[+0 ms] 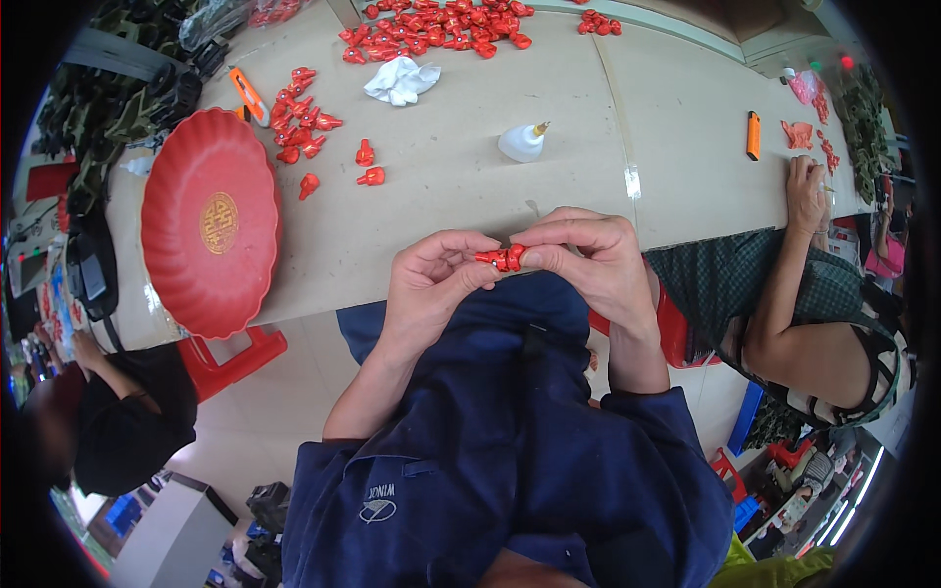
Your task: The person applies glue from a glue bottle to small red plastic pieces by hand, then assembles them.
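A small glossy red plastic figure-like part [502, 258] is pinched between my two hands, above the table's near edge. My left hand [439, 278] grips its left end with thumb and forefinger. At the other end, the thumb and fingers of my right hand [586, 257] are closed on it. Beyond my hands stands a white squeeze bottle [522, 143] with a narrow brass-coloured tip. Two similar loose red parts, one upper [365, 153] and one lower [371, 176], lie to its left. Fine detail of the held part is covered by my fingertips.
A scalloped red tray [162, 230] rests at the table's left. Near it are a cluster of red parts [294, 118] and an orange cutter [249, 96]. A larger red pile [441, 29] and white cloth [402, 80] lie far off. Another cutter [753, 135] is near a co-worker's hand [808, 196].
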A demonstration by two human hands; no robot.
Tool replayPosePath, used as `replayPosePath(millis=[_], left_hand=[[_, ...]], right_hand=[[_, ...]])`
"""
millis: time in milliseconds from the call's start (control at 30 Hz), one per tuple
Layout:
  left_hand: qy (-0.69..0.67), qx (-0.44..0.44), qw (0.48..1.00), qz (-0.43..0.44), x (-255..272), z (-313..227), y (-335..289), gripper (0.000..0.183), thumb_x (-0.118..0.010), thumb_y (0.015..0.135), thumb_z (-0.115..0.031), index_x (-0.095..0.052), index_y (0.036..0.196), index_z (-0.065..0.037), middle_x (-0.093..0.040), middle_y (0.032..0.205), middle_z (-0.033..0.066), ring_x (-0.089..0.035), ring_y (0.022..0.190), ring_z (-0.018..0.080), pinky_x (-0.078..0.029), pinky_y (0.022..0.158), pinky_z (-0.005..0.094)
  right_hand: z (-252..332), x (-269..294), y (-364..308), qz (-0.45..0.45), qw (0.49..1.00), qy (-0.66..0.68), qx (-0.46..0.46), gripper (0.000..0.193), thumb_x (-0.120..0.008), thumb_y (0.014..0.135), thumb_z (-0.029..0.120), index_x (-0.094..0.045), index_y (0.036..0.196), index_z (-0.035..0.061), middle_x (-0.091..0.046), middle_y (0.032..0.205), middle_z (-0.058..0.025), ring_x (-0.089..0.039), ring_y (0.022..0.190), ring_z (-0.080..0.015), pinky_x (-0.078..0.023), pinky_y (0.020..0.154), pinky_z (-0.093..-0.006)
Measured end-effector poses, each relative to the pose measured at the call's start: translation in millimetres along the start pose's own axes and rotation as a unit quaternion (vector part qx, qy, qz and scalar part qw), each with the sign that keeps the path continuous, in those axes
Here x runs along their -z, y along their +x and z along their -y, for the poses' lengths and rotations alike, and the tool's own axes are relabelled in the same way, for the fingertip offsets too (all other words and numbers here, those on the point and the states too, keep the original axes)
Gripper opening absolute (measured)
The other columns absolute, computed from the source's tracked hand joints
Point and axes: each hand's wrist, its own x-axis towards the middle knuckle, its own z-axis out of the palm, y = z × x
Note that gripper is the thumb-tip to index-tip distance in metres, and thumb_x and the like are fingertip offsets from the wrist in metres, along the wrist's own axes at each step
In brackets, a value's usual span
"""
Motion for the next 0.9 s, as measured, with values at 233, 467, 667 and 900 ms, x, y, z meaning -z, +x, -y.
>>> replayPosePath(millis=[233, 467, 667, 900], left_hand=[[0.018, -0.01, 1.0, -0.012, 3, 1, 0, 0.02, -0.062, 0.079, 0.005, -0.058, 0.098, 0.005, -0.063, 0.087, 0.0098, -0.061, 0.076, 0.0119, -0.05, 0.068, 0.0216], [0.049, -0.047, 0.998, -0.018, 4, -3, 0, 0.016, -0.062, 0.077, 0.007, -0.062, 0.093, 0.004, -0.064, 0.085, 0.011, -0.061, 0.072, 0.0122, -0.05, 0.066, 0.0213], [0.111, -0.074, 0.99, -0.036, 1, -5, -3, 0.012, -0.061, 0.077, 0.008, -0.066, 0.087, 0.003, -0.064, 0.084, 0.0118, -0.063, 0.073, 0.0141, -0.052, 0.065, 0.0218], [0.122, -0.06, 0.99, -0.028, 3, -6, -3, 0.013, -0.06, 0.077, 0.009, -0.066, 0.087, 0.003, -0.064, 0.084, 0.0119, -0.063, 0.073, 0.0146, -0.052, 0.065, 0.0219]], right_hand=[[-2, -11, -2, -0.033, 0.999, -0.036, 0.013, 0.017, -0.064, 0.075, -0.004, -0.067, 0.091, -0.0025, -0.062, 0.08, -0.0091, -0.057, 0.073, -0.0121, -0.044, 0.063, -0.0213], [-15, -16, -3, -0.052, 0.997, -0.02, 0.061, 0.019, -0.067, 0.072, -0.003, -0.068, 0.091, -0.0008, -0.062, 0.08, -0.0079, -0.056, 0.071, -0.012, -0.043, 0.061, -0.0211], [-27, -16, -6, -0.065, 0.987, -0.095, 0.113, 0.018, -0.069, 0.071, 0.0, -0.069, 0.089, 0.0037, -0.062, 0.077, -0.0055, -0.055, 0.068, -0.0113, -0.041, 0.056, -0.0221], [-31, -18, -7, -0.075, 0.981, -0.117, 0.132, 0.017, -0.07, 0.069, 0.002, -0.069, 0.086, 0.004, -0.062, 0.074, -0.005, -0.055, 0.067, -0.0117, -0.04, 0.055, -0.022]])
